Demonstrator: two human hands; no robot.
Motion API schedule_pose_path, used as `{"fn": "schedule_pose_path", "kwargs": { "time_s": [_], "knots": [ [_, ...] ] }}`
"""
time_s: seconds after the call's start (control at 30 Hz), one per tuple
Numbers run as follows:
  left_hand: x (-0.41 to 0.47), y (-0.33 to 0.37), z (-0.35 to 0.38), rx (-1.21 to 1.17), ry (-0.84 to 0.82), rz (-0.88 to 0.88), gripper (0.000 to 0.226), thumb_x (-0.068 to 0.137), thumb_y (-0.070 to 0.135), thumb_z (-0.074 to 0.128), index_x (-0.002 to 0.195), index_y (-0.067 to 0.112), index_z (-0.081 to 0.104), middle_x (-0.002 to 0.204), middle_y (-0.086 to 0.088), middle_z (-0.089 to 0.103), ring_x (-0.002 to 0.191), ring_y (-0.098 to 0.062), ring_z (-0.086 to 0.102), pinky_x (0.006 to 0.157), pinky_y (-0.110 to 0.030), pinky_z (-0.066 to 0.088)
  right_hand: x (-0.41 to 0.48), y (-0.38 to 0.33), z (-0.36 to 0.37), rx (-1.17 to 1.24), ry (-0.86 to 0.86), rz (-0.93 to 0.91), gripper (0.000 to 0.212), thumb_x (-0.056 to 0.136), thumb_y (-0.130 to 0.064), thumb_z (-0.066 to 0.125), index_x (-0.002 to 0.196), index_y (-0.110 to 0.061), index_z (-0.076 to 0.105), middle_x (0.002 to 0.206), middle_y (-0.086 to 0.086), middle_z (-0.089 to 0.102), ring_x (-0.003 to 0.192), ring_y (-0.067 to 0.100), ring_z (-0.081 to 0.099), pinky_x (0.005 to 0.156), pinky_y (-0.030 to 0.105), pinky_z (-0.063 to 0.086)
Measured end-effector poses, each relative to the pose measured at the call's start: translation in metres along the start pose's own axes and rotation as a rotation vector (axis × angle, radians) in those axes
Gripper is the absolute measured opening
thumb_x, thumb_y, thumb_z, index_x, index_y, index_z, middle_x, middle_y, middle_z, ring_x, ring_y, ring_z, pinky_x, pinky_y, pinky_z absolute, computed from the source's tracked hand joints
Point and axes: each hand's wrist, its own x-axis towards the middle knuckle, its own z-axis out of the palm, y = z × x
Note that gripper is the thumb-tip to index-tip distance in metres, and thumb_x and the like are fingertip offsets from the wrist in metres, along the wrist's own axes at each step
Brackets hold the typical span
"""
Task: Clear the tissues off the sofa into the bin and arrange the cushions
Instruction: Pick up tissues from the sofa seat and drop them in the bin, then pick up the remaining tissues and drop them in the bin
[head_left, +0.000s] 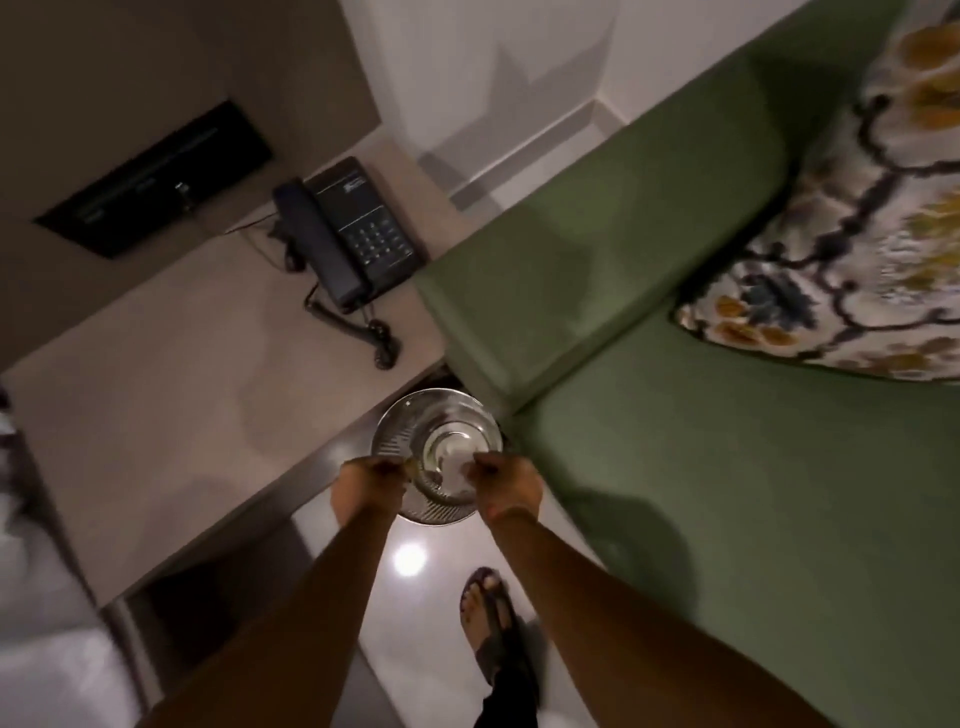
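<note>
A round shiny metal bin (410, 415) stands on the floor between the desk and the green sofa (753, 493). Both my hands hover over its near rim. My left hand (370, 480) has its fingers curled shut at the bin's left side. My right hand (509, 483) is closed at the right side, pinching a small white tissue (461, 466) over the bin's opening. The view is blurred there. A floral cushion (857, 234) with yellow and dark blue flowers leans against the sofa's back at the upper right. No tissues show on the visible seat.
A black telephone (348, 234) with a coiled cord sits on the beige desk (182, 389) to the left of the sofa arm. A black panel (156, 182) is set in the wall above. My sandalled foot (493, 629) stands on the glossy floor.
</note>
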Motion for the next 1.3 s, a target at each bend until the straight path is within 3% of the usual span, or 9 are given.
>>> {"fn": "schedule_pose_path", "kwargs": {
  "time_s": [0.07, 0.17, 0.27, 0.37, 0.47, 0.57, 0.7, 1.1, 1.3],
  "knots": [
    [0.019, -0.004, 0.001, -0.112, -0.054, -0.063, 0.029, 0.065, 0.036, 0.081, 0.09, 0.023, 0.077, 0.078, -0.004, 0.077, 0.073, -0.025, 0.074, 0.077, -0.038, 0.06, 0.022, 0.0, 0.019, -0.03, -0.023, 0.037, 0.035, 0.082, -0.033, 0.069, 0.113, -0.017, 0.069, 0.122, 0.01, 0.068, 0.114, 0.029, 0.06, 0.093, 0.026, 0.045],
    [0.036, -0.014, 0.001, -0.217, -0.088, -0.105, 0.024, 0.072, 0.014, 0.074, 0.093, 0.023, 0.077, 0.077, -0.001, 0.075, 0.058, -0.024, 0.073, 0.066, -0.045, 0.063, 0.039, 0.006, 0.033, 0.018, 0.002, 0.12, 0.033, 0.082, -0.032, 0.069, 0.111, -0.017, 0.065, 0.121, 0.009, 0.065, 0.119, 0.032, 0.057, 0.101, 0.033, 0.044],
    [0.04, -0.024, -0.001, -0.232, -0.107, -0.041, 0.025, 0.076, 0.016, 0.067, 0.098, 0.024, 0.075, 0.093, -0.009, 0.077, 0.077, -0.03, 0.074, 0.078, -0.049, 0.061, 0.039, 0.015, 0.033, -0.002, 0.0, 0.128, 0.032, 0.083, -0.03, 0.066, 0.112, -0.018, 0.066, 0.124, 0.009, 0.064, 0.119, 0.031, 0.057, 0.102, 0.036, 0.045],
    [0.023, -0.022, -0.009, -0.112, -0.1, 0.061, 0.023, 0.079, 0.021, 0.062, 0.096, 0.03, 0.075, 0.097, -0.009, 0.077, 0.089, -0.032, 0.072, 0.087, -0.044, 0.058, 0.029, 0.019, 0.016, -0.001, -0.016, 0.116, 0.028, 0.083, -0.022, 0.065, 0.109, -0.016, 0.069, 0.122, 0.012, 0.067, 0.112, 0.03, 0.061, 0.097, 0.034, 0.047],
    [-0.013, -0.009, -0.018, 0.077, -0.055, 0.209, 0.021, 0.083, 0.02, 0.061, 0.092, 0.03, 0.077, 0.099, -0.006, 0.076, 0.092, -0.031, 0.069, 0.079, -0.028, 0.05, 0.008, 0.02, -0.011, -0.04, -0.054, 0.066, 0.026, 0.082, -0.025, 0.066, 0.107, -0.019, 0.071, 0.118, 0.008, 0.068, 0.11, 0.031, 0.062, 0.097, 0.033, 0.048],
    [-0.066, 0.016, -0.024, 0.23, -0.064, 0.306, 0.02, 0.088, 0.032, 0.057, 0.092, 0.024, 0.075, 0.099, -0.011, 0.074, 0.085, -0.029, 0.065, 0.07, -0.028, 0.042, -0.024, 0.02, -0.054, -0.044, -0.057, -0.015, 0.025, 0.085, -0.025, 0.065, 0.107, -0.014, 0.071, 0.119, 0.009, 0.069, 0.115, 0.032, 0.06, 0.102, 0.037, 0.045],
    [-0.144, 0.059, -0.01, 0.379, -0.14, 0.47, 0.025, 0.09, 0.037, 0.051, 0.104, 0.032, 0.072, 0.11, -0.008, 0.072, 0.097, -0.032, 0.065, 0.08, -0.033, 0.05, -0.065, 0.042, -0.135, -0.138, -0.062, -0.061, 0.027, 0.089, -0.024, 0.058, 0.113, -0.016, 0.068, 0.123, 0.006, 0.067, 0.114, 0.027, 0.06, 0.094, 0.028, 0.044],
    [-0.402, 0.165, 0.19, 0.624, -0.306, 0.915, 0.029, 0.085, 0.02, 0.058, 0.105, 0.036, 0.072, 0.108, -0.015, 0.074, 0.1, -0.039, 0.067, 0.083, -0.042, 0.054, -0.174, 0.278, -0.419, -0.096, 0.181, 0.102, 0.04, 0.087, -0.03, 0.057, 0.127, -0.028, 0.058, 0.127, 0.007, 0.065, 0.117, 0.028, 0.059, 0.097, 0.033, 0.046],
    [-0.522, 0.177, 0.329, 0.674, -0.491, 1.116, 0.03, 0.081, 0.015, 0.06, 0.102, 0.033, 0.074, 0.103, -0.009, 0.076, 0.1, -0.033, 0.069, 0.086, -0.041, 0.055, -0.229, 0.422, -0.52, 0.06, 0.527, 0.271, 0.033, 0.089, -0.03, 0.054, 0.122, -0.032, 0.058, 0.122, 0.005, 0.067, 0.113, 0.024, 0.061, 0.097, 0.035, 0.047]
  ]
}}
